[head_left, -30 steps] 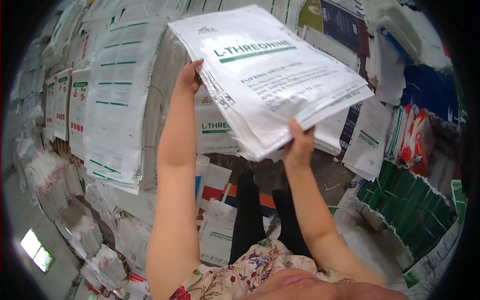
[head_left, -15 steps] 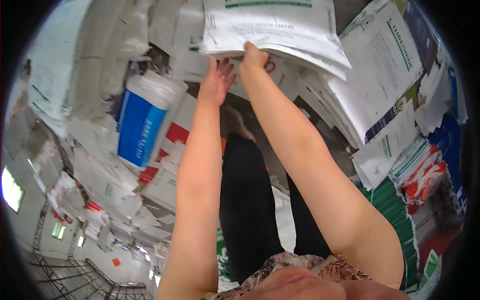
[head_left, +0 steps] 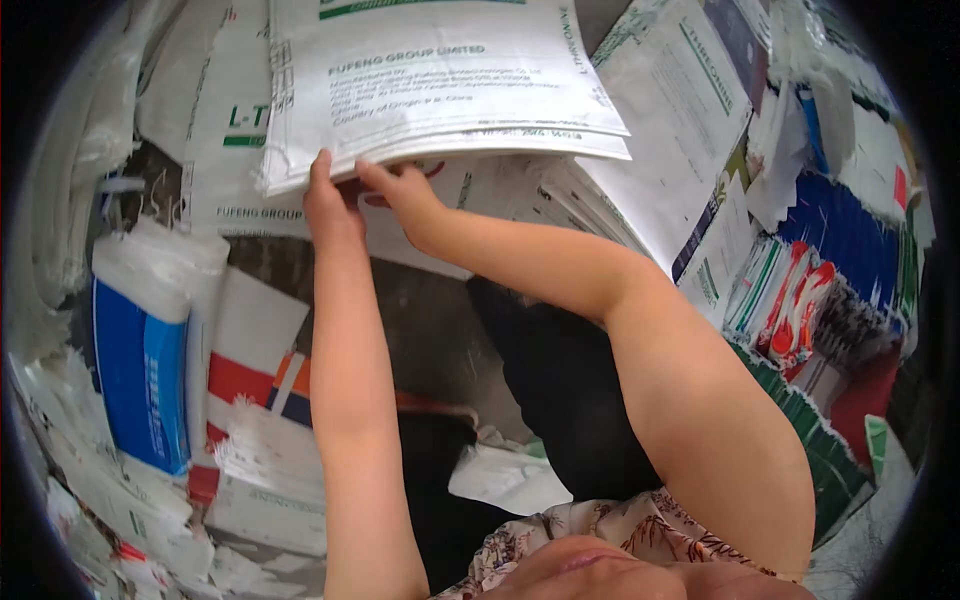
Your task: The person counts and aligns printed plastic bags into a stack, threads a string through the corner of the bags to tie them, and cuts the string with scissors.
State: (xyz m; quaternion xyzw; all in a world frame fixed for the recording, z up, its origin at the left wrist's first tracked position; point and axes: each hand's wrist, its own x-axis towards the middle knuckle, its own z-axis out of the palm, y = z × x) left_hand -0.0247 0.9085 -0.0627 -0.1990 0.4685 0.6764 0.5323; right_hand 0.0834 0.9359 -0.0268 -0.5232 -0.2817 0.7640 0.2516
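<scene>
A stack of flat white woven sacks (head_left: 430, 90) with green and dark print lies in front of me, its near edge lifted a little. My left hand (head_left: 335, 208) grips that edge near the stack's left corner, thumb on top and the other fingers hidden underneath. Close beside it, my right hand (head_left: 408, 198) is closed on the same edge, its fingers partly under the sacks. Below the stack lie more white printed sacks (head_left: 225, 185), spread flat.
At right stands another pile of white sacks (head_left: 660, 150). Beyond it are blue bundled sacks (head_left: 845, 235), red and white folded ones (head_left: 795, 300) and green ones (head_left: 800, 410). A blue and white roll (head_left: 140, 370) lies at left. My black-trousered legs are below, over grey floor (head_left: 430, 330).
My left hand, open and apart from the stack before, now holds its near edge. The view has shifted, so the stack and both hands appear farther left.
</scene>
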